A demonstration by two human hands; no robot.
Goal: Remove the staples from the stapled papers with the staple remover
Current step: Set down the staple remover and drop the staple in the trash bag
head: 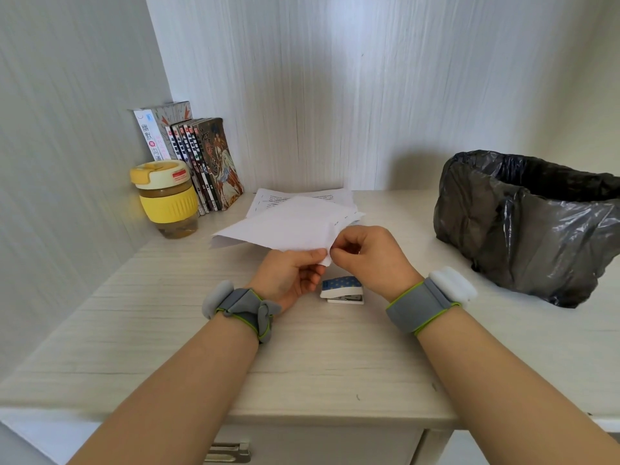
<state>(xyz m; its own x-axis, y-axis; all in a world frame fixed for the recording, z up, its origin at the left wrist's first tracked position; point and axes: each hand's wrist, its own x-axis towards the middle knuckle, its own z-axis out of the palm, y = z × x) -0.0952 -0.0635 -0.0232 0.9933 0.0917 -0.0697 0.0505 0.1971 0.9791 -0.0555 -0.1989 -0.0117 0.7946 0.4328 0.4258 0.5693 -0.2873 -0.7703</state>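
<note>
White stapled papers (pixel 288 223), lifted and tilted mid-frame, near corner pinched. More printed sheets (pixel 322 196) flat behind. Small blue-and-white staple remover (pixel 342 290) lying on desk just below centre.

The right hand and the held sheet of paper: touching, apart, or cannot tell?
Touching. The head view shows the right hand pinching the corner of the held sheet.
</note>
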